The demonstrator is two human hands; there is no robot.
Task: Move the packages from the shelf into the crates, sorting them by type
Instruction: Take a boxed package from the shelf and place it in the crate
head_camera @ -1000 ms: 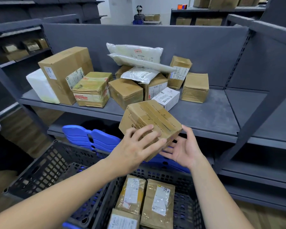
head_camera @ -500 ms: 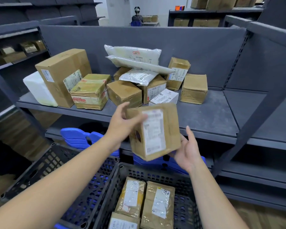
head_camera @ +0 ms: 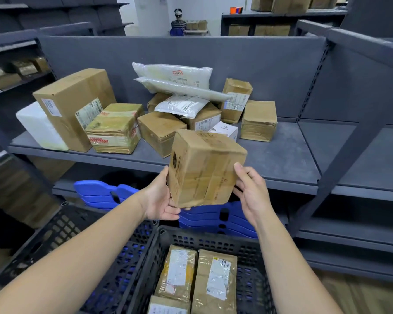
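Note:
I hold a taped cardboard box point(head_camera: 204, 168) up in front of the shelf point(head_camera: 281, 159), above the crates. My left hand point(head_camera: 161, 200) grips its lower left corner, fingers curled under the bottom edge. My right hand point(head_camera: 250, 189) holds its right side, thumb on the front face. On the shelf lie several cardboard boxes, among them a large one point(head_camera: 70, 103), and white plastic mailer bags point(head_camera: 173, 75). The right crate point(head_camera: 252, 273) holds cardboard boxes with white labels point(head_camera: 213, 279). The left crate point(head_camera: 59, 234) shows no packages.
A white foam block point(head_camera: 39, 128) stands at the shelf's left end. Blue plastic pieces point(head_camera: 213, 218) lean behind the crates on the lower shelf. A slanted grey upright point(head_camera: 340, 159) crosses on the right. A person sits far behind the shelving.
The box has been turned in my hands: its labelled face no longer shows and a taped plain face does. My left hand went from its top left to its lower left corner.

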